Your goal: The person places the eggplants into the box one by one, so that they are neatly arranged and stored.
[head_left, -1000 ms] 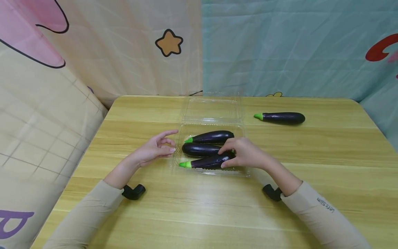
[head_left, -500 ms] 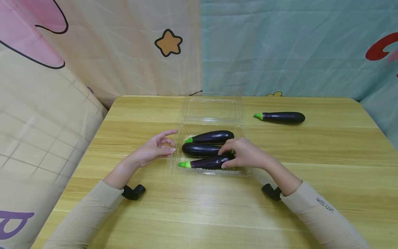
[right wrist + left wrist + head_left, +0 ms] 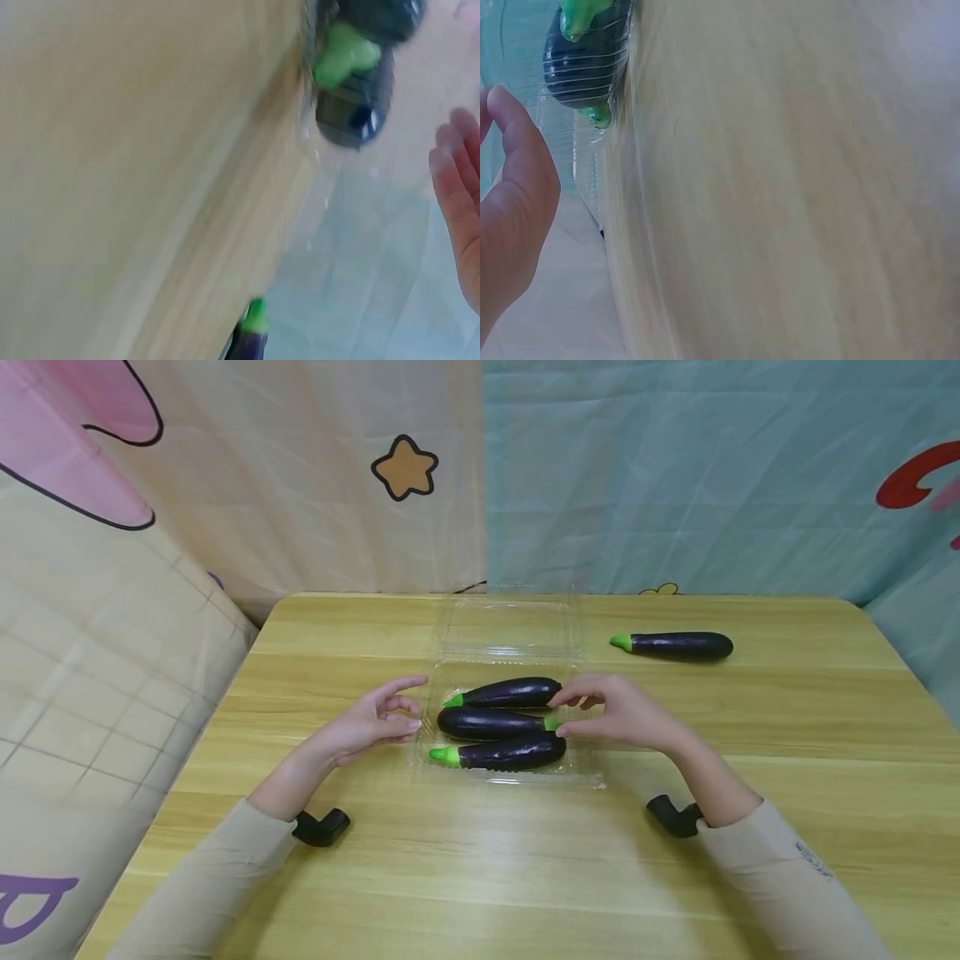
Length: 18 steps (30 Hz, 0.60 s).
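Three eggplants lie side by side in a clear plastic clamshell box: the far eggplant (image 3: pixel 517 692), the middle eggplant (image 3: pixel 487 723) with its green stem to the right, and the near eggplant (image 3: pixel 517 752). The clamshell box (image 3: pixel 581 779) has its lid (image 3: pixel 510 622) folded back, away from me. At the box's left side is my left hand (image 3: pixel 372 718), fingers spread and gripping nothing; whether the fingertips touch the wall I cannot tell. My right hand (image 3: pixel 618 714) hovers over the right end, thumb and fingers apart, nothing between them. The right wrist view shows its fingers (image 3: pixel 454 180) clear of the eggplants.
A single eggplant (image 3: pixel 681 646) lies on the wooden table (image 3: pixel 480 877) at the back right, stem pointing left. Printed curtains (image 3: pixel 637 468) hang just behind the table's far edge. Black curved pieces (image 3: pixel 321 827) stick out from under both sleeves.
My right hand has let go of the near eggplant and moved up and to the right. The eggplants stay in place, and the left hand is nearly still.
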Motion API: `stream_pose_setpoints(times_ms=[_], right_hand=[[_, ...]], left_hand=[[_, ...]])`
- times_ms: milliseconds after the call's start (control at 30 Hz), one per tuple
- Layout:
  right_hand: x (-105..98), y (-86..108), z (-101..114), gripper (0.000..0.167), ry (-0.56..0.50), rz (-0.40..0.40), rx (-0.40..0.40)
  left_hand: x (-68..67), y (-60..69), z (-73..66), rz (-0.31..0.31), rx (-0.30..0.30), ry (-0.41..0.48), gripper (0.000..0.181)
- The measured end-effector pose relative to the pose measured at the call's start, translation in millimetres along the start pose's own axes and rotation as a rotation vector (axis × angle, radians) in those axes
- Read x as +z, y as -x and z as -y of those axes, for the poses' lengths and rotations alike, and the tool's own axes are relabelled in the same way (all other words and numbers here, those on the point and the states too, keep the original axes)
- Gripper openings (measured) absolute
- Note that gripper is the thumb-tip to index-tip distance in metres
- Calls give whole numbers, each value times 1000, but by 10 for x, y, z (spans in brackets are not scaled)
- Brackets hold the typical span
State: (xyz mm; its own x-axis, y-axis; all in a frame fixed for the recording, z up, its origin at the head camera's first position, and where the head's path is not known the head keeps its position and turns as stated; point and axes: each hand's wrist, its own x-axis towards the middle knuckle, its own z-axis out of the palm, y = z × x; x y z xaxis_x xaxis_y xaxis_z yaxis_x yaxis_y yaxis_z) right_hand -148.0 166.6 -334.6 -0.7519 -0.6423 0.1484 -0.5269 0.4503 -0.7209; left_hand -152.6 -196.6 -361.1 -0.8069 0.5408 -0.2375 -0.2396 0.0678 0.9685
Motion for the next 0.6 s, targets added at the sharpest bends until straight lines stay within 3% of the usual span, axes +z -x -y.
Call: stream_pose_setpoints(times_ms=[333, 600], right_hand=[[-383, 305, -254, 30, 53, -210, 72], [-715, 562, -473, 39, -3, -341, 402]], left_hand=[[14, 15, 10, -7, -6, 0, 72], [9, 5, 10, -12, 8, -18, 71]])
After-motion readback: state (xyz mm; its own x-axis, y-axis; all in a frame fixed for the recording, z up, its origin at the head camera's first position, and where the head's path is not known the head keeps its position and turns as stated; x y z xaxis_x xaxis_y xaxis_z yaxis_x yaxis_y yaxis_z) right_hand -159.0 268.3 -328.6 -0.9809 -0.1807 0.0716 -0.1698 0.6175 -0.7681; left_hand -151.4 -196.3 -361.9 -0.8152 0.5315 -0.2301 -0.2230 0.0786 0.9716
